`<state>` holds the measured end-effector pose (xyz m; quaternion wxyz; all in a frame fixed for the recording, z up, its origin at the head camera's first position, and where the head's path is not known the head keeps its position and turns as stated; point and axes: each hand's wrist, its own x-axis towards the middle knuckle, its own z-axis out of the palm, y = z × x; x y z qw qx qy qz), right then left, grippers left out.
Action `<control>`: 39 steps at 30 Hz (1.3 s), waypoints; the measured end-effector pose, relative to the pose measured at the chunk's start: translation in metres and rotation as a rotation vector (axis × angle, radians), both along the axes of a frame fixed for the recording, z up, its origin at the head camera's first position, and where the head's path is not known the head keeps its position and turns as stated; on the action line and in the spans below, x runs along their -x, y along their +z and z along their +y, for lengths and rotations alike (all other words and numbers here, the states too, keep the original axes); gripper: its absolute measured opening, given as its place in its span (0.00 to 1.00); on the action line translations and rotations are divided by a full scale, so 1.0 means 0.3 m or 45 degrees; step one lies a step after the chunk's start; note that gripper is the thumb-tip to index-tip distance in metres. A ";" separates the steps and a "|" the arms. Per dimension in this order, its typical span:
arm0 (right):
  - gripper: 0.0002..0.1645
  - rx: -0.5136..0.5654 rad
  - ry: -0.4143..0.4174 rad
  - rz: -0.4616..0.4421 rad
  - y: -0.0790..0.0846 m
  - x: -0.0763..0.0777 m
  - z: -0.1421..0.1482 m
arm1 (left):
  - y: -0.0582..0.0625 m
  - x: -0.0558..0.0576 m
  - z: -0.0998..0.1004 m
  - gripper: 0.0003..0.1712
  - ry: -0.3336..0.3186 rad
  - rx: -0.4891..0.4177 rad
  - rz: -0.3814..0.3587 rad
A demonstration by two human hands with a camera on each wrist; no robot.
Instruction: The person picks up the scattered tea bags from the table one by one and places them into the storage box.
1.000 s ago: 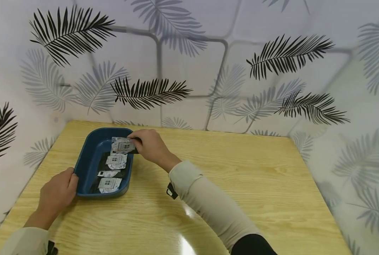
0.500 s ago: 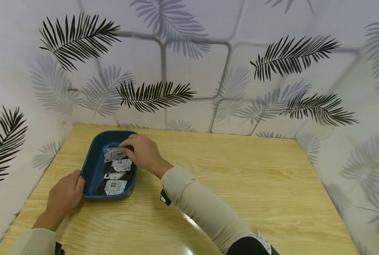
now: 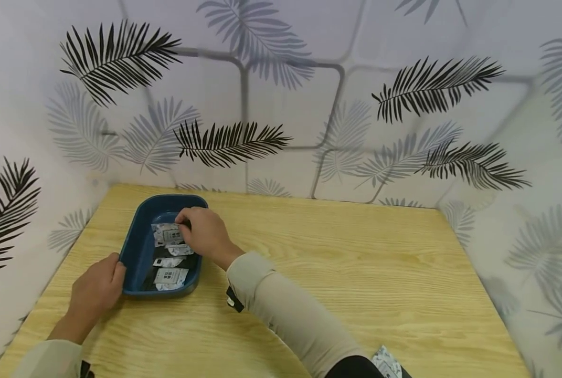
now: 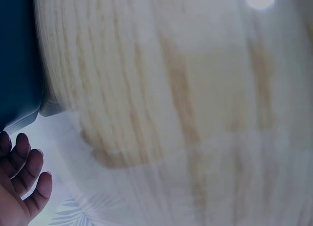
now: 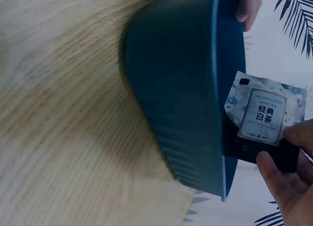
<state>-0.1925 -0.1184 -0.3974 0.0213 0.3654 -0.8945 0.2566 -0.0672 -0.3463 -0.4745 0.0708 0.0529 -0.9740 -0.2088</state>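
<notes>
A dark blue tub point(image 3: 134, 247) stands at the left of the wooden table. At its near left corner my left hand point(image 3: 95, 283) holds the rim; in the left wrist view its curled fingers point(image 4: 30, 168) show beside the blue wall. Inside the tub's far right end, my right hand point(image 3: 207, 233) pinches a white tea sachet point(image 5: 264, 111) by its dark end, between thumb and fingers. That sachet carries a blue flower print and a "white tea" label. Several similar sachets point(image 3: 169, 275) lie in a row along the tub's right side, partly overlapping.
Another sachet point(image 3: 387, 362) lies on the table at the front, partly hidden by the right sleeve point(image 3: 290, 315). Behind the wooden table point(image 3: 356, 252) hangs a pale cloth point(image 3: 285, 115) with leaf prints.
My right hand has moved left and down into the tub with its sachet. The left hand stays on the rim. The sachet at the front has come into view past the right arm.
</notes>
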 end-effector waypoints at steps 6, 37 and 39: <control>0.06 0.052 -0.036 -0.055 -0.033 0.014 0.007 | -0.002 -0.003 0.006 0.16 0.008 -0.006 0.043; 0.17 -0.192 -0.095 -0.119 -0.067 0.047 -0.053 | 0.003 -0.007 0.009 0.16 0.022 0.008 0.030; 0.16 -0.195 -0.092 -0.117 -0.064 0.052 -0.054 | 0.005 -0.006 0.009 0.16 0.022 0.008 0.037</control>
